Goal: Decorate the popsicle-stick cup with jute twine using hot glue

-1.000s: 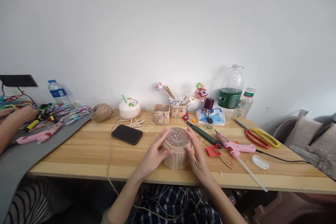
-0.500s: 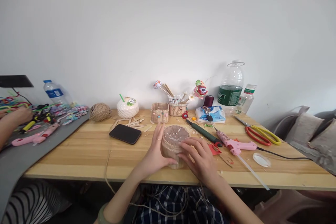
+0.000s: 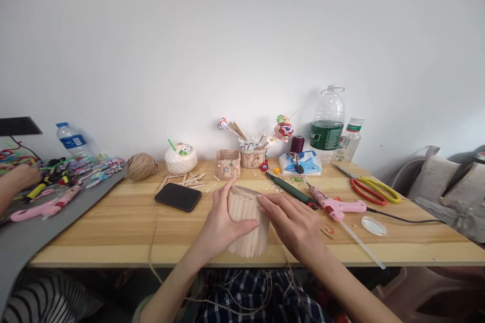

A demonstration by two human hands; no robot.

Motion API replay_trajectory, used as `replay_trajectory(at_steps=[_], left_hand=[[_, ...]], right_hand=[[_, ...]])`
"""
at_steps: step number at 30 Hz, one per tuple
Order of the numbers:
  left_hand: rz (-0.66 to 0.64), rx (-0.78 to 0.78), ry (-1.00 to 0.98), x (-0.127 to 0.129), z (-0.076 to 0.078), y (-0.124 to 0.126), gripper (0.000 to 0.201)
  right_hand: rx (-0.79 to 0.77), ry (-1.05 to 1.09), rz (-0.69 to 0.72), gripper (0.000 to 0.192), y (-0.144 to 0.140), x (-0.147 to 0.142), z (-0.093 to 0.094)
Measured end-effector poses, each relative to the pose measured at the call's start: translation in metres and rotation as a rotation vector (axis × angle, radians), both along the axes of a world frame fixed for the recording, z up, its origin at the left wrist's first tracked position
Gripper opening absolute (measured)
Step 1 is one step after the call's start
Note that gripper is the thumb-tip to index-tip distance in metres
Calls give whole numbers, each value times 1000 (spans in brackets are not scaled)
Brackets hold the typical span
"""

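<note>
Against the slatted container [image 3: 245, 208], left hand [image 3: 220, 224] spread, right hand [image 3: 294, 219] bent

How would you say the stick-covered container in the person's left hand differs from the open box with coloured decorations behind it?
The container is tilted in the left hand, with the right hand touching it; the box stands upright on the table. The container's visible side is plain sticks; the box's front bears small coloured decorations. Both look pale and wooden.
</note>
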State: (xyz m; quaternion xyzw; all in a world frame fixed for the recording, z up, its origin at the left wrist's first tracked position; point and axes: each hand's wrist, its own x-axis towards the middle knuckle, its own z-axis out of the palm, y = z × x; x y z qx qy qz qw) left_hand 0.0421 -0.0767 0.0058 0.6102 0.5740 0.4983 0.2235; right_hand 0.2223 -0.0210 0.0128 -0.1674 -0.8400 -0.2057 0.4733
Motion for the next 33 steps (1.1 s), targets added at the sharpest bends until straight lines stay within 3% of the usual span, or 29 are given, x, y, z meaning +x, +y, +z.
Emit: replay_trajectory(at_steps=[6, 17, 24, 33], left_hand=[[209, 59, 237, 7, 1, 0, 71], [316, 37, 249, 10, -1, 0, 65], [347, 16, 240, 12, 0, -1, 66], [333, 14, 163, 6, -1, -2, 64]], right_hand=[[92, -128, -55, 26, 1, -4, 0], [105, -69, 10, 19, 14, -19, -5], [34, 60, 27, 13, 19, -27, -8], [-170, 217, 100, 17, 20, -28, -9]])
